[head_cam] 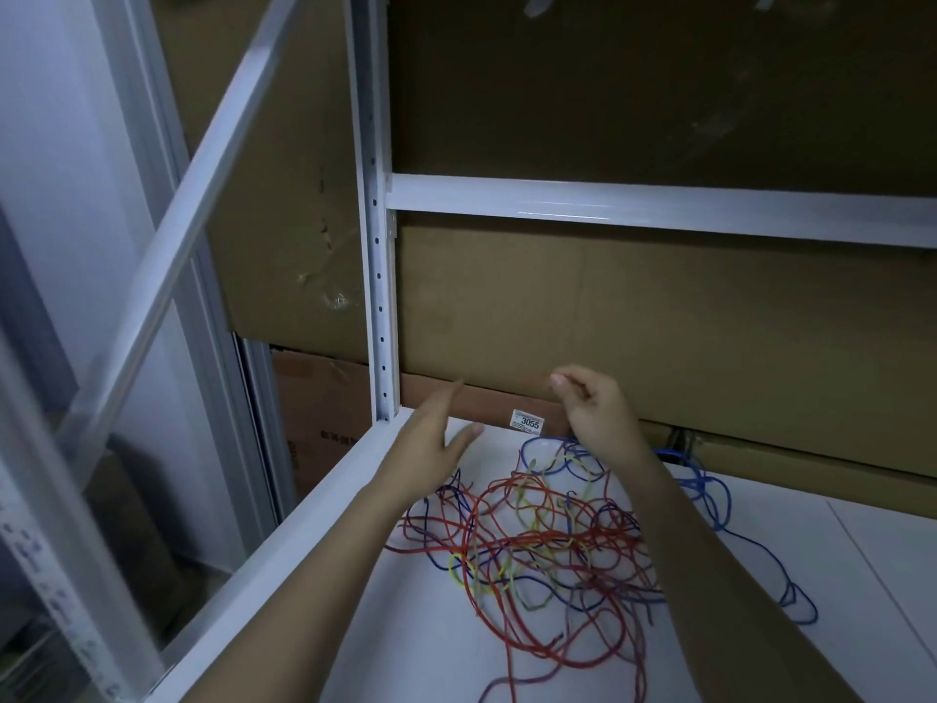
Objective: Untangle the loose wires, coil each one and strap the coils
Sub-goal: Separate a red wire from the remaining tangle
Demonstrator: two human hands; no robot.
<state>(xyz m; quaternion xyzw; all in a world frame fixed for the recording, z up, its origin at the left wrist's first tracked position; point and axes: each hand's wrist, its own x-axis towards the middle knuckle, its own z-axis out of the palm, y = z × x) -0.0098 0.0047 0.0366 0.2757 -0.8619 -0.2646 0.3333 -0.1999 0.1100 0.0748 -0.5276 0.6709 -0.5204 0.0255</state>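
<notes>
Now both arms reach over the tangled wires: left hand flat, fingers straight, gripping nothing; right hand raised, fingers loosely curled, apparently empty.

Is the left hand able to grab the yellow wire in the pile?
Probably yes, but not cleanly. The left hand is open above the pile's far left edge, holding nothing. The yellow wire lies nearer the person, with red wires woven over it, so it would snag.
</notes>
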